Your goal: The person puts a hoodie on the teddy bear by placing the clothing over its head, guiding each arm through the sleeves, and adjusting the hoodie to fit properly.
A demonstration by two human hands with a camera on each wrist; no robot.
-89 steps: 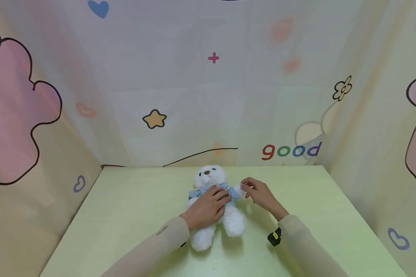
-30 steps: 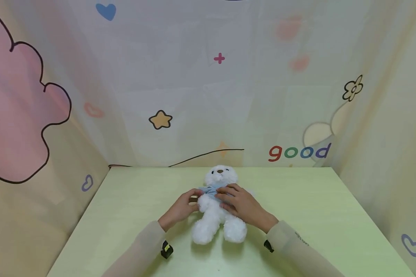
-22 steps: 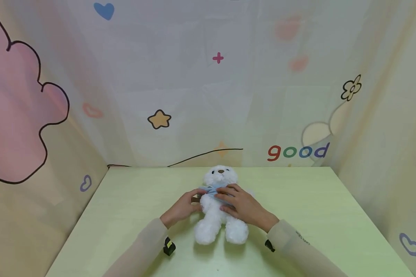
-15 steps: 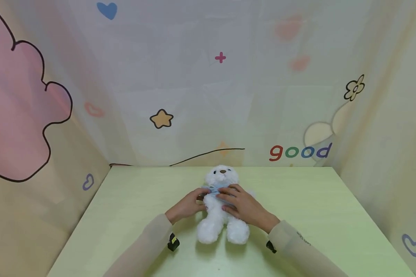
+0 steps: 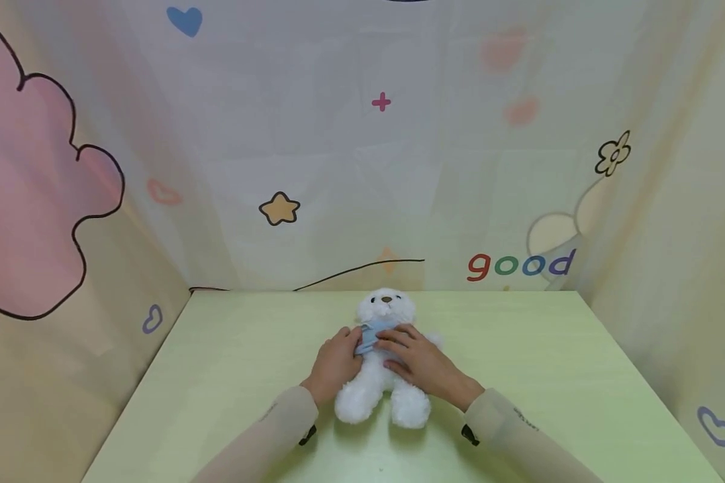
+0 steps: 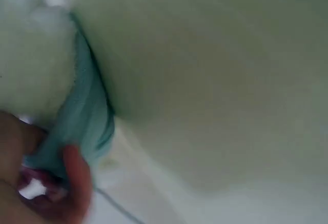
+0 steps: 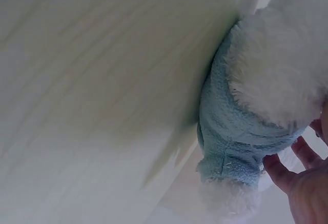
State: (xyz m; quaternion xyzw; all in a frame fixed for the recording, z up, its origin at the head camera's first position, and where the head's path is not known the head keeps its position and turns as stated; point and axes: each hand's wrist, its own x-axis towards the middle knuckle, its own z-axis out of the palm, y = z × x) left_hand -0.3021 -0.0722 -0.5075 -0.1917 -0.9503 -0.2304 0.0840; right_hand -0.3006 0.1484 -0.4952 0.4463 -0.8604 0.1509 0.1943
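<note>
A white plush bear (image 5: 387, 308) in a light blue shirt (image 5: 368, 335) lies face up on the table, its head toward the back wall. At the bear's left side as I look, my left hand (image 5: 335, 365) pinches the blue cloth near the arm. The left wrist view shows thumb and fingers bent around that cloth (image 6: 84, 111), though blurred. My right hand (image 5: 423, 359) rests on the bear's chest with its fingers spread. In the right wrist view, fingertips touch the shirt's (image 7: 230, 116) front. The bear's arm by my left hand is hidden.
The pale green table (image 5: 235, 362) extends around the bear on all sides. A printed cloth backdrop (image 5: 314, 134) with a star, hearts and the word "good" encloses the back and sides. Black straps with small devices (image 5: 470, 435) sit under both wrists.
The left hand went from the chest to the bear's left side, then turned over to pinch the shirt there. The right hand left the other arm and came onto the chest.
</note>
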